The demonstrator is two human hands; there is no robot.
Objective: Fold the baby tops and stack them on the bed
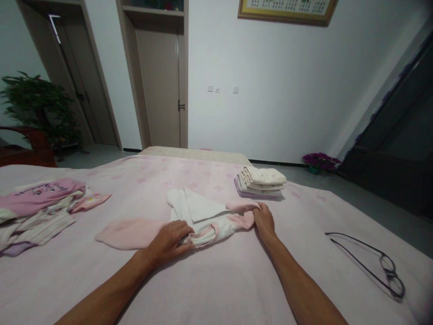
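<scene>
A small white-and-pink fabric garment (203, 214) lies in the middle of the pale pink cloth printed with small flowers (219, 293), only partly flat. Its body is white, with one broad panel turned over into a smooth, angled flap; pink trim curls along the near side, and a plain pink sleeve spreads out to the left. The right end is bunched and pink — creased where the right hand (265, 221) has it, that grip closed with thumb and fingers pinching the fabric. The left hand (171, 239) rests on the near edge, its fingers bent and its thumb stretched out; how tightly that grip holds cannot be told. The cloth is lightly wrinkled. Beyond the garment, to the right, sits a neat stack of folded cream and lilac fabric (262, 183); at far left lies a loose heap of pink, striped and white clothes (40, 210). Black-framed eyeglasses (390, 273) rest at right, arms unfolded. Behind are a white wall (270, 90) with a gold-framed picture (287, 16), beige-brown doors (158, 85), a leafy green plant (39, 106) and potted purple flowers (320, 160) on the grey floor (294, 171).
</scene>
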